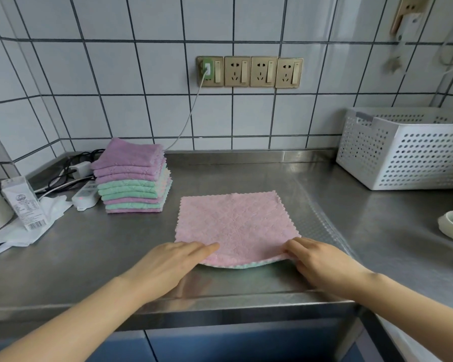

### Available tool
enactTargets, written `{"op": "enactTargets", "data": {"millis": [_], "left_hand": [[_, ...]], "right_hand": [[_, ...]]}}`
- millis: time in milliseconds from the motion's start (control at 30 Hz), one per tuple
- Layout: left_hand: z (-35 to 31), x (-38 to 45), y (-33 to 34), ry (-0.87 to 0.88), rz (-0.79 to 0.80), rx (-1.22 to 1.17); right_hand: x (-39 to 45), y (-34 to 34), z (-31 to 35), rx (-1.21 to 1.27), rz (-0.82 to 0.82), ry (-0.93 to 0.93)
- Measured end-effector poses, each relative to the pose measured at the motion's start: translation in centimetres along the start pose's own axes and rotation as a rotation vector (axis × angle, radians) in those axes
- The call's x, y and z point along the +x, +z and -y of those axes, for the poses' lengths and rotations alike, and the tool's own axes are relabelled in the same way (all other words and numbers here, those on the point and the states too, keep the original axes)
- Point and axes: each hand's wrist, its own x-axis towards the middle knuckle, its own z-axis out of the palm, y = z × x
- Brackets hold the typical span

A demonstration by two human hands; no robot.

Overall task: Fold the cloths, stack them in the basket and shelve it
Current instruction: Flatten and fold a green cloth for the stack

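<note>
The steel bench (246, 173) carries a white perforated basket (408, 158) off at its right end, apparently empty from here, and a stack of folded cloths (132, 178) well apart at the left, so this looks like the folding step, with stacking and shelving not yet done. Between them a pink cloth (233, 223) lies flat; the left hand (173, 265) and right hand (322, 262) have their fingers (293, 246) pinching its raised near edge, which next needs carrying over squarely to the far edge
</note>
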Motion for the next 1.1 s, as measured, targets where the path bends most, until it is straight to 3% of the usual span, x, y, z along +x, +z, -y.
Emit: {"op": "enactTargets", "data": {"millis": [133, 367, 500, 600, 767, 867, 967, 1100], "left_hand": [[-0.3, -0.2, -0.2, -0.221, 0.026, -0.192], [0.1, -2.1, -1.0, -0.110, -0.084, -0.099], [0.1, -5.7, -0.8, -0.008, -0.028, -0.147], [0.4, -7.7, -0.5, -0.037, 0.023, -0.217], [0.3, -6.8, -2.8, -0.288, 0.060, -0.651], [0.6, -4.4, -4.6, -0.451, -0.058, -1.000], [1.4, -0.9, -4.4, -0.771, -0.265, -1.282], [3.7, 3.7, -1.6, -0.978, -0.354, -1.183]], "right_hand": [[-0.5, 0.1, 0.0, -0.021, -0.009, 0.046], [-1.3, -2.3, 0.8, 0.164, -0.222, 0.029], [-4.5, -2.1, 1.0, 0.147, -0.068, -0.102], [-6.0, -1.5, 0.9, 0.232, -0.024, -0.102], [-5.1, -3.3, 1.3, 0.447, -0.218, 0.137], [-2.9, -5.0, 2.1, 0.773, -0.356, 0.280], [0.9, -5.0, 1.7, 0.959, -0.509, 0.443], [7.0, -3.9, -0.5, 0.922, -0.563, 0.664]]}}
